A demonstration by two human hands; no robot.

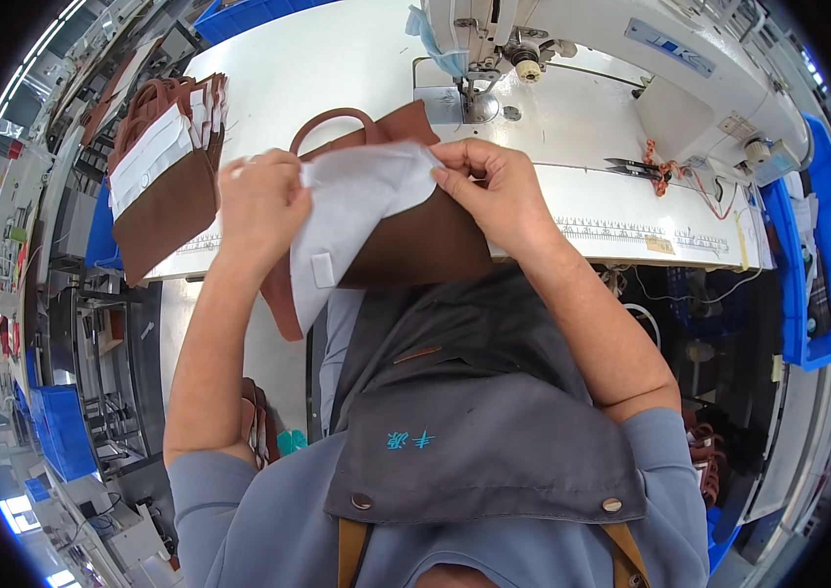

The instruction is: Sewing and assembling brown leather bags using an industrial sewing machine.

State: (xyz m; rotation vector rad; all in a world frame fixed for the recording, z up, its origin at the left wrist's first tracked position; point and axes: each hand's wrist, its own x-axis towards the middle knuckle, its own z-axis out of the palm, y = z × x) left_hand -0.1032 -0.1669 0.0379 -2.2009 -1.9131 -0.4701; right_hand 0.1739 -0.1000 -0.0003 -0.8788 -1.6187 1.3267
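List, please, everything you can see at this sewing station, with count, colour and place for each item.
brown bag: one, brown with white lining, held over the table edge
stack of bags: one pile, brown and white, table's left end
sewing machine: one, white, top right
table: one, white, across the top
scissors: one pair, dark, on the machine bed
blue bins: several, blue, far right and lower left
apron: one, grey, on the person
left hand: grips the white lining
right hand: pinches the lining's top edge
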